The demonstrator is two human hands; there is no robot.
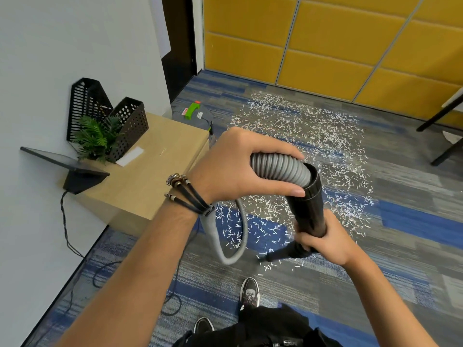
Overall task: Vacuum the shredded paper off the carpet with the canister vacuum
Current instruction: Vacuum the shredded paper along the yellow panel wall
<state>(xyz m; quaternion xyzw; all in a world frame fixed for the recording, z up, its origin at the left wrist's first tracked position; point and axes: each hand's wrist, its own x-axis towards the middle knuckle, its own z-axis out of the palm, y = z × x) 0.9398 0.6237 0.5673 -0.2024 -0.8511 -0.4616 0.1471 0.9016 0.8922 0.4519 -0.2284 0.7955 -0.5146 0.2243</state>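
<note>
Right hand (pixel 323 242) wrapped around the lower end of the black tube (pixel 309 196), nozzle (pixel 278 255) pointing down-left just above the carpet (pixel 406 194). Left hand (pixel 235 166) grips the grey hose (pixel 278 166) right where it enters the tube, with the hose looping down below. Shredded paper (pixel 313 136) is spread across the carpet ahead. Vacuum (pixel 195 113) sits further back, on the floor behind the wooden cabinet (pixel 155 166).

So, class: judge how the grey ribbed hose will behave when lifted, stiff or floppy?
Probably floppy: the grey hose bends in the left hand and sags in a loop below. Likely light: one hand holds it. Ribs probably resist slipping.
</note>
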